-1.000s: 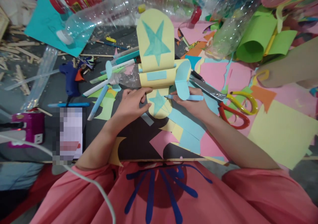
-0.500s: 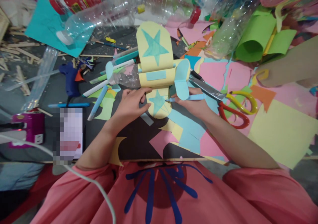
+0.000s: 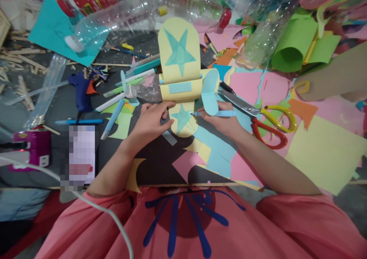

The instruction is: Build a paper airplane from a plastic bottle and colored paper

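Observation:
A small plastic bottle [image 3: 147, 88] lies on its side, wrapped in yellow paper with two rounded wings. The far wing [image 3: 180, 41] stands raised and bears a blue-green star; the near wing [image 3: 185, 131] lies lower with a second star. Light-blue paper fins [image 3: 210, 96] sit at the bottle's right end, and a light-blue propeller shape is at its cap. My right hand [image 3: 219, 119] is closed on a light-blue marker [image 3: 223, 113], its tip at the near star's right point. My left hand [image 3: 156, 119] rests with fingers spread, touching the near wing's left edge.
Scissors [image 3: 275, 121] with red and yellow handles lie to the right on coloured paper scraps. Several markers [image 3: 113, 119], a blue glue gun [image 3: 80, 92] and a phone [image 3: 83, 153] are on the left. Clear bottles [image 3: 114, 21] and a green paper roll [image 3: 295, 44] stand along the back.
The far wing has tilted slightly more upright, and the propeller shape at the cap looks narrower, seen more edge-on. Both hands and the marker stay nearly in place.

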The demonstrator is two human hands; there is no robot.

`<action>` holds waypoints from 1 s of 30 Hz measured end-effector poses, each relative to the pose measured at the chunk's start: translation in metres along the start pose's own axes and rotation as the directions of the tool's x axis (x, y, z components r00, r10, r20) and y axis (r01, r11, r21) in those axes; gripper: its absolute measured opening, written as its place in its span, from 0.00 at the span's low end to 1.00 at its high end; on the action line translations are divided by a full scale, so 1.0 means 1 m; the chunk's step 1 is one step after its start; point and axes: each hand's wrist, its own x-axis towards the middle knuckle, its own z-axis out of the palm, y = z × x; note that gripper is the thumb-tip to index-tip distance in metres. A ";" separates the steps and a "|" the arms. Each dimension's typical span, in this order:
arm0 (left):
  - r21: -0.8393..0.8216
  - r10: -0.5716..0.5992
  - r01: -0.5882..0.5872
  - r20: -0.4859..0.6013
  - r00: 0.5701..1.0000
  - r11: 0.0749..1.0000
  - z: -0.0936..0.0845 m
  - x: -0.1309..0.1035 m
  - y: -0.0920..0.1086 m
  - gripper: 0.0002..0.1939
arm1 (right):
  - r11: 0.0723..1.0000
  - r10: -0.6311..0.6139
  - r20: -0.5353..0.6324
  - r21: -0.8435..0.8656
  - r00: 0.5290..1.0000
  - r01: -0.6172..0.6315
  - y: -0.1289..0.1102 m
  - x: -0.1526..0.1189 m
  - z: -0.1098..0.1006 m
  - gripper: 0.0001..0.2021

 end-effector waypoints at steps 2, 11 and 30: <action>-0.002 0.001 -0.001 -0.003 1.000 1.000 0.000 0.000 0.000 0.21 | 0.999 0.009 -0.006 -0.033 1.000 -0.009 -0.001 0.000 0.000 0.06; 0.000 0.000 0.000 -0.004 1.000 1.000 0.000 0.001 0.000 0.21 | 1.000 0.002 -0.036 0.027 0.999 -0.001 -0.001 0.001 0.000 0.04; 0.002 -0.007 0.007 -0.003 1.000 1.000 0.001 0.001 0.000 0.21 | 0.999 -0.034 -0.015 -0.002 0.999 0.034 0.003 0.000 -0.003 0.07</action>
